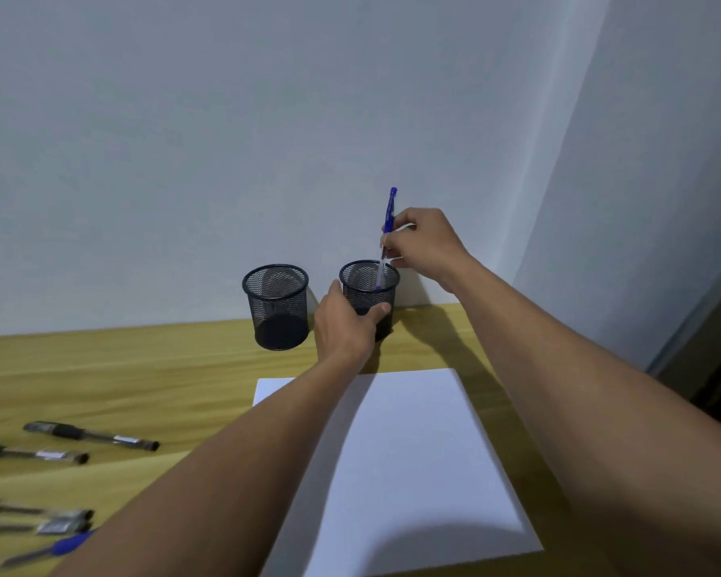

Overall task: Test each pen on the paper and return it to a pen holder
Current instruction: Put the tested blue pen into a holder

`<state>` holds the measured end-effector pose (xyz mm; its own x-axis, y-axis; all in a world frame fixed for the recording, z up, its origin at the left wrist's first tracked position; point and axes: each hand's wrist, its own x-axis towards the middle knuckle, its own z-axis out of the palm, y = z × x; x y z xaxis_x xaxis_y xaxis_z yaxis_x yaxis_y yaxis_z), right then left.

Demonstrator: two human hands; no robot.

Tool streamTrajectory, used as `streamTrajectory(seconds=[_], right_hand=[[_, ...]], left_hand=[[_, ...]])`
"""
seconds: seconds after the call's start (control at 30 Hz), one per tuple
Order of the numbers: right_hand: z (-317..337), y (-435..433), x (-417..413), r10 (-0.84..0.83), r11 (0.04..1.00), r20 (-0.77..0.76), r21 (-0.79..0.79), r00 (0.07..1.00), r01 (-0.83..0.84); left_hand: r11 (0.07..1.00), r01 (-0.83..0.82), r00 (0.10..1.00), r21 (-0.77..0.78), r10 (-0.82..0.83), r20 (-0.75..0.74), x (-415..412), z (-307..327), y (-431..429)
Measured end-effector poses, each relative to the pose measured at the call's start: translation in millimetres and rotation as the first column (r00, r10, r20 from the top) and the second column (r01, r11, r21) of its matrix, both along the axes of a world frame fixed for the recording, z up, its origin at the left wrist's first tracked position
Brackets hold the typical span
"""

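Two black mesh pen holders stand against the wall at the back of the wooden table. My left hand [344, 326] grips the side of the right holder [369, 281]. My right hand [423, 245] pinches a blue pen [389, 218] held upright, its lower end inside that right holder. The left holder [276, 306] stands apart, untouched. A white sheet of paper [408, 464] lies in front of the holders, under my forearms.
Several pens lie loose on the table at the left: two dark pens [90, 436] further back, more dark ones and a blue pen [55, 549] near the front edge. The wall rises right behind the holders; the table's [142, 368] right edge runs past the paper.
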<state>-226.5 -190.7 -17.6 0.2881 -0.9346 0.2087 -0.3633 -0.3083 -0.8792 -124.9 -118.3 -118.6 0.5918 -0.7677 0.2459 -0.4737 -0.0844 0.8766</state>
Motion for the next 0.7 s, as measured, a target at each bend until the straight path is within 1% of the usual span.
streamTrajectory(seconds=[0.1, 0.17, 0.4, 0.7], right_hand=[[-10.1, -7.6, 3.3, 0.006, 0.999, -0.014, 0.046, 1.000, -0.006], [-13.6, -10.3, 3.5, 0.008, 0.999, -0.020, 0.049, 1.000, -0.007], [-11.4, -7.0, -5.9, -0.048, 0.998, -0.028, -0.035, 0.998, 0.047], [7.3, 29.0, -27.8, -0.022, 0.987, -0.206, -0.158, 0.978, -0.011]], left_hand=[[0.999, 0.031, 0.999, -0.043, -0.032, -0.029, 1.1, -5.5, -5.5], [0.998, 0.027, 0.999, -0.053, -0.028, -0.025, 2.1, -7.4, -6.3], [0.999, 0.025, 1.000, -0.034, -0.025, -0.018, 0.7, -4.3, -3.7], [0.998, 0.027, 0.999, 0.048, -0.029, 0.025, -0.7, 13.7, 20.3]])
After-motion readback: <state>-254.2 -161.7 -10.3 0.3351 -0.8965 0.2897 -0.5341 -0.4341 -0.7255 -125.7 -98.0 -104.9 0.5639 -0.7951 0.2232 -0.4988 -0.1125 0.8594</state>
